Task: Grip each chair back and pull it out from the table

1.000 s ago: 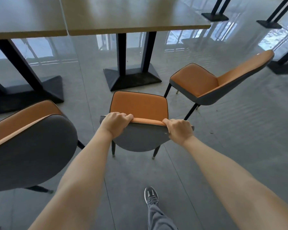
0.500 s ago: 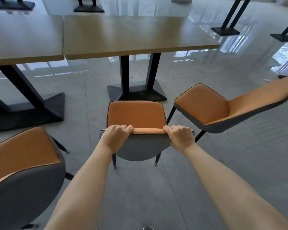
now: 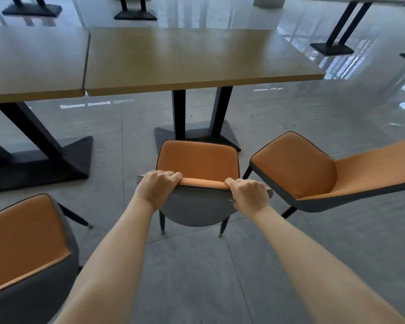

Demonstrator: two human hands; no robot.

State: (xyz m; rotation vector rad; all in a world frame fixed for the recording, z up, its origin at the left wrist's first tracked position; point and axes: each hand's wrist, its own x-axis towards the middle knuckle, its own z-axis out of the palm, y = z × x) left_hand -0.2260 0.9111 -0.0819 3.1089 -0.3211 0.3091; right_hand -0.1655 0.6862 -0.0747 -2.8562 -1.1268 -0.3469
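An orange-seated chair with a grey back stands on the floor in front of me, facing a wooden table. My left hand grips the left end of the backrest's top edge, fingers curled over it. My right hand grips the right end of the same edge. The chair's seat front lies close to the table's black pedestal base. Its two rear legs touch the grey tiles.
A second matching chair stands close on the right, turned sideways. A third chair is at the lower left. Another table adjoins the first on the left, with a black base. More table bases stand farther back on the glossy floor.
The chair has moved forward toward the table, with both hands holding the backrest. The view has tilted up, showing more tabletop; my foot has left the frame.
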